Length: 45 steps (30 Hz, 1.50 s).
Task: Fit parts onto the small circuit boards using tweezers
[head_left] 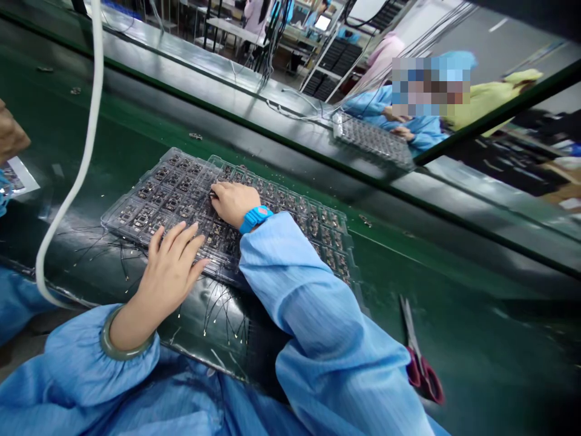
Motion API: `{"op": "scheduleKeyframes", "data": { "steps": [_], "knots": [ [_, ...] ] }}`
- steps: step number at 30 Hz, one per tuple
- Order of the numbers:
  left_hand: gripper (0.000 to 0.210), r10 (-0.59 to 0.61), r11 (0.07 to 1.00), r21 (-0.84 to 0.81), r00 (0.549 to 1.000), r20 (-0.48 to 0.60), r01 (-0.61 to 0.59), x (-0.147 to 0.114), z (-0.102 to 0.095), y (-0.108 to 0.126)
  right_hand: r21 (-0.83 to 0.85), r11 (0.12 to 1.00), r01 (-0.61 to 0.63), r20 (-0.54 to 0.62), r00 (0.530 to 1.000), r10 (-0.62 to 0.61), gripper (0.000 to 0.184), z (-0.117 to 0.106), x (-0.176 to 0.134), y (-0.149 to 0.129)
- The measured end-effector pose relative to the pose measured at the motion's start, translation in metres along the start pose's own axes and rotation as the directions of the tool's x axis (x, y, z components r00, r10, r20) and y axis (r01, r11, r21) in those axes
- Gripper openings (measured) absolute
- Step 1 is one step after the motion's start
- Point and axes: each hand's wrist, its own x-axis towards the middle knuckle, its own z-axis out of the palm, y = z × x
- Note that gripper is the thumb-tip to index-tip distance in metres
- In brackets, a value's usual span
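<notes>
Two clear plastic trays with small circuit boards in their pockets lie side by side, overlapping, on the green bench: a left tray [121, 217] and a right tray [347, 233]. My left hand [171, 266] is spread flat at the near edge of the left tray, with nothing in it. Where the trays meet, my right hand [236, 203] is lowered onto the boards, its fingers curled and pinched together. Whatever those fingertips hold is too small or hidden to make out. A blue wrist strap [255, 218] circles my right wrist, and a bangle [118, 345] my left.
Thin black wires [222, 309] spread along the bench's near edge. Scissors [420, 363] with dark red handles lie at right. A white cable [91, 133] hangs down at left, near another person's hand [11, 133]. Across the metal ledge [218, 69], a co-worker handles another tray [372, 139].
</notes>
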Motion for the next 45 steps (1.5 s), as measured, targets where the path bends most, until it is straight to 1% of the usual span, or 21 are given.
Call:
{"op": "scheduleKeyframes", "data": {
  "steps": [7, 12, 14, 16, 19, 23, 25, 27, 30, 32, 34, 37, 40, 42, 45],
  "knots": [
    [0.033, 0.002, 1.000, -0.007, 1.000, 0.004, -0.002, 0.000, 0.000, -0.001, 0.020, 0.999, -0.045, 0.012, 0.999, 0.045, 0.034, -0.001, 0.003, -0.003],
    [0.032, -0.004, 1.000, -0.017, 1.000, -0.011, 0.004, -0.001, 0.000, 0.000, 0.031, 0.999, -0.039, -0.007, 0.999, 0.039, 0.035, 0.001, 0.000, -0.005],
    [0.031, -0.001, 0.999, -0.035, 1.000, -0.018, 0.001, -0.001, 0.000, -0.001, 0.042, 0.998, -0.039, -0.020, 0.999, 0.040, 0.037, -0.003, -0.003, -0.003],
    [0.030, 0.004, 0.999, -0.039, 1.000, -0.030, -0.005, -0.002, 0.002, -0.002, 0.050, 0.997, -0.050, -0.037, 0.998, 0.052, 0.039, -0.011, -0.010, 0.000],
    [0.032, 0.013, 0.999, -0.041, 0.998, -0.055, -0.015, -0.004, 0.004, -0.004, 0.052, 0.995, -0.084, -0.080, 0.993, 0.088, 0.036, -0.030, -0.032, 0.003],
    [0.040, 0.007, 0.993, -0.120, 0.994, -0.106, -0.020, -0.006, 0.006, -0.007, 0.037, 0.993, -0.117, -0.140, 0.983, 0.121, 0.030, -0.055, -0.085, -0.002],
    [0.036, 0.010, 0.988, -0.149, 0.994, -0.113, -0.027, -0.007, 0.006, -0.009, 0.034, 0.994, -0.102, -0.133, 0.985, 0.106, 0.029, -0.062, -0.116, -0.007],
    [0.028, 0.028, 0.985, -0.165, 0.994, -0.107, -0.046, -0.007, 0.005, -0.009, 0.044, 0.994, -0.103, -0.077, 0.991, 0.107, 0.027, -0.065, -0.146, -0.011],
    [0.021, 0.060, 0.981, -0.176, 0.992, -0.109, -0.079, -0.007, 0.004, -0.009, 0.072, 0.990, -0.124, -0.018, 0.992, 0.125, 0.025, -0.060, -0.180, -0.008],
    [0.020, 0.072, 0.981, -0.170, 0.990, -0.123, -0.093, -0.006, 0.002, -0.008, 0.089, 0.985, -0.147, -0.039, 0.988, 0.151, 0.026, -0.051, -0.194, -0.002],
    [0.018, 0.083, 0.981, -0.163, 0.988, -0.128, -0.104, -0.005, 0.001, -0.006, 0.108, 0.980, -0.169, -0.084, 0.980, 0.178, 0.026, -0.041, -0.201, 0.006],
    [0.017, 0.095, 0.979, -0.170, 0.989, -0.111, -0.114, -0.003, -0.001, -0.004, 0.150, 0.971, -0.185, -0.172, 0.962, 0.210, 0.024, -0.024, -0.202, 0.015],
    [0.019, 0.100, 0.975, -0.191, 0.992, -0.083, -0.114, -0.002, -0.003, -0.002, 0.220, 0.953, -0.208, -0.252, 0.932, 0.262, 0.024, -0.011, -0.195, 0.022],
    [0.020, 0.101, 0.974, -0.197, 0.992, -0.076, -0.114, -0.001, -0.004, -0.001, 0.282, 0.934, -0.220, -0.269, 0.916, 0.297, 0.023, -0.006, -0.189, 0.025],
    [0.020, 0.097, 0.975, -0.194, 0.992, -0.075, -0.110, -0.001, -0.005, 0.000, 0.363, 0.903, -0.232, -0.247, 0.910, 0.333, 0.022, -0.003, -0.182, 0.028]
  ]
}}
